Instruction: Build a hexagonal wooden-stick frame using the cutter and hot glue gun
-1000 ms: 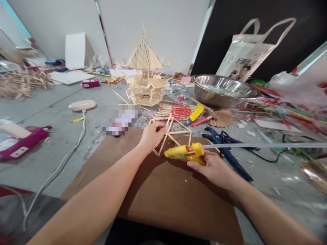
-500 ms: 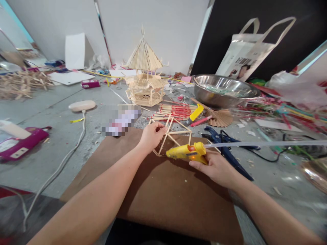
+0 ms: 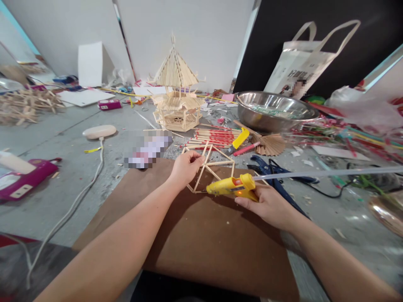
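Note:
A spoked frame of thin wooden sticks (image 3: 217,162) stands over the brown board (image 3: 201,243). My left hand (image 3: 186,167) pinches it at the upper left, thumb and fingers closed near where the sticks cross. In my right hand (image 3: 267,204) is a yellow hot glue gun (image 3: 231,186), a small orange light glowing on it. A long clear glue stick (image 3: 315,173) juts out of its back. The gun's nozzle points left, close to the frame's lower edge; whether it touches I cannot tell.
Behind stands a pagoda model of sticks (image 3: 178,96). Red-tipped matchsticks (image 3: 214,137), a yellow utility knife (image 3: 241,140), a folded paper fan (image 3: 270,144) and blue pliers (image 3: 280,184) lie beyond the board. A steel basin (image 3: 277,111) is back right; a white cable (image 3: 85,201) runs along the left.
The glue gun has shifted very slightly to the right relative to the stick frame. My left hand keeps its pinch. The whole view has drifted a little.

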Motion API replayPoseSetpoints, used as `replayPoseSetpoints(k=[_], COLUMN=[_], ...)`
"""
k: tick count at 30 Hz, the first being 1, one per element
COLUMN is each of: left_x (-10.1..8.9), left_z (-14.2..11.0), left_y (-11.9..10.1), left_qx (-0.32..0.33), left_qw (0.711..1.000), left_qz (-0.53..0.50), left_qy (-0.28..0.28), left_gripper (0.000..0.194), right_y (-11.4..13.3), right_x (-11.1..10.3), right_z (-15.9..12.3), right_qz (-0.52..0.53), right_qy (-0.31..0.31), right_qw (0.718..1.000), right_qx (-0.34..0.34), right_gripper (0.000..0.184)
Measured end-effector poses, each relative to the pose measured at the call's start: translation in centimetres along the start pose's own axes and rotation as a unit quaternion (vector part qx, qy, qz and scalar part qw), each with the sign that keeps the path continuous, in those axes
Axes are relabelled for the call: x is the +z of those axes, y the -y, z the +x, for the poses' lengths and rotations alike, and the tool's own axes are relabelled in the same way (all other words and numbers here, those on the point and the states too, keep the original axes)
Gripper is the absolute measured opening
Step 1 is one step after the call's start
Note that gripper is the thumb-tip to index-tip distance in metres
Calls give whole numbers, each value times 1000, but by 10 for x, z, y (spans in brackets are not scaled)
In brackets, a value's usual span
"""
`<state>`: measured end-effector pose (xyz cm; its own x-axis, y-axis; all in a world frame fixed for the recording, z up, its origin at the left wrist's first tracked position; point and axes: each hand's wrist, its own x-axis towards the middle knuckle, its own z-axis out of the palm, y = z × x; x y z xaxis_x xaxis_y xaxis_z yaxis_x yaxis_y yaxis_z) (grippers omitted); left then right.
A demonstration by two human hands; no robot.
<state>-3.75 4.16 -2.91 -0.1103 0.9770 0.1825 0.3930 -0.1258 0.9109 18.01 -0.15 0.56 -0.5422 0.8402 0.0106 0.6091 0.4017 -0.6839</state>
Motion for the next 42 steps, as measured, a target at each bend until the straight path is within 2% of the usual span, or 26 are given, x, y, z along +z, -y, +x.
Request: replayPoseSetpoints(k=[9,20,42], left_x=[0,0,0], left_z=[0,-1,0], left_y=[-1,-3,-2], left_qx=[8,-10,-12], left_qw=[1000,1000,1000], left_qz=[4,-11,-7], left_qy=[1,1,4], left_gripper=[21,21,21], right_y=[0,3,0], right_x=[-7,-14,-27], right_z=[-3,-5,-9], right_qz=[-48,-74,-104], right_qy=[8,9,25], right_qw=[998,996,993], right_qx=[37,44,49], right_gripper=[31,24,32])
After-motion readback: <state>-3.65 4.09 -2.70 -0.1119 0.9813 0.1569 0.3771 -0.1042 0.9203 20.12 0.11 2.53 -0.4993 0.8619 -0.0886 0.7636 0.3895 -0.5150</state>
